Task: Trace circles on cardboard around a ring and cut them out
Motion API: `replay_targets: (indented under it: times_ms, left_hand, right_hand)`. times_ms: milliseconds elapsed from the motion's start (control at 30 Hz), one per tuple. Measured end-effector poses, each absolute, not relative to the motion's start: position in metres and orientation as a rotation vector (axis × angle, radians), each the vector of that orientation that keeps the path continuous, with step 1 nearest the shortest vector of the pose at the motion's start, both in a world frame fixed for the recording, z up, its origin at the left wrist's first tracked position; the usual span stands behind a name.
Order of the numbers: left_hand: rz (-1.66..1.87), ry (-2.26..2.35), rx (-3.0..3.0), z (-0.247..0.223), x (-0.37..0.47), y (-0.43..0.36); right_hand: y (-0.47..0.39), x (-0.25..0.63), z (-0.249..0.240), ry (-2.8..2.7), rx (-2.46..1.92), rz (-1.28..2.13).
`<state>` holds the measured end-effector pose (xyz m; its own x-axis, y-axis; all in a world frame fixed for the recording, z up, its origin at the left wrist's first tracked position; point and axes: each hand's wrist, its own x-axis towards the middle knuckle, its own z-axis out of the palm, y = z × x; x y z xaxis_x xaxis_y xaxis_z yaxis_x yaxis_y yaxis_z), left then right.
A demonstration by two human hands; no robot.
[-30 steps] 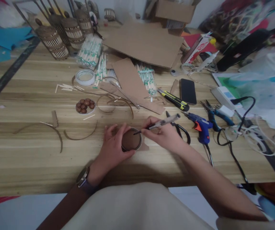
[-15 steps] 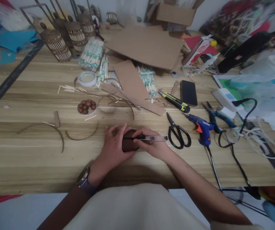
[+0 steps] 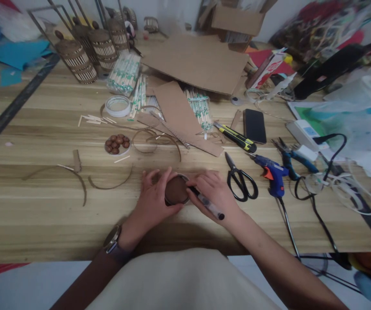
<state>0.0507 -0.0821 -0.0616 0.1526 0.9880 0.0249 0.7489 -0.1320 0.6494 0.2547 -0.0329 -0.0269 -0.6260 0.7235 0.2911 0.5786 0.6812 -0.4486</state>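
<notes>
My left hand (image 3: 153, 196) curls around the left side of a round brown piece (image 3: 177, 190) with a dark rim, holding it on the table close to me. A pen (image 3: 210, 205) with a clear barrel and black end is gripped in my right hand (image 3: 216, 191). Its tip points to the right part of the brown round, close to the rim; whether it touches is too fine to tell. Just right of my right hand lies a pair of black-handled scissors (image 3: 241, 181). Thin curved brown strips (image 3: 111, 186) rest left of my left hand.
Beyond my hands are a dish of brown balls (image 3: 117, 144), a tape roll (image 3: 117, 106), cardboard (image 3: 195, 64) and a utility knife (image 3: 235, 137). Right are a blue glue gun (image 3: 274, 172) with a cord, pliers (image 3: 293, 159) and a phone (image 3: 254, 125). Finished-looking lanterns (image 3: 75, 60) stand back left.
My right hand has shifted slightly right and turned, so the pen now slants down toward me instead of lying across the brown round. My left hand has stayed in place.
</notes>
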Motion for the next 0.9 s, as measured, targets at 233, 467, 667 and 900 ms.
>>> replay_targets:
  times_ms: [233, 467, 667, 900]
  left_hand:
    - [0.608, 1.668, 1.955, -0.061, 0.051, -0.082]
    - [0.633, 1.665, 1.962, -0.060, 0.051, -0.082]
    - [0.626, 1.687, 1.936, -0.061, 0.052, -0.082]
    - [0.613, 1.694, 1.909, -0.059, 0.052, -0.081]
  right_hand:
    - [-0.036, 0.261, 0.012, -2.601, -1.056, 0.313]
    - [-0.004, 0.254, 0.039, -2.482, -1.130, 0.717]
    - [0.005, 0.231, 0.027, -2.670, -1.193, 0.936]
    - [0.010, 0.222, 0.019, -2.903, -1.135, 0.832]
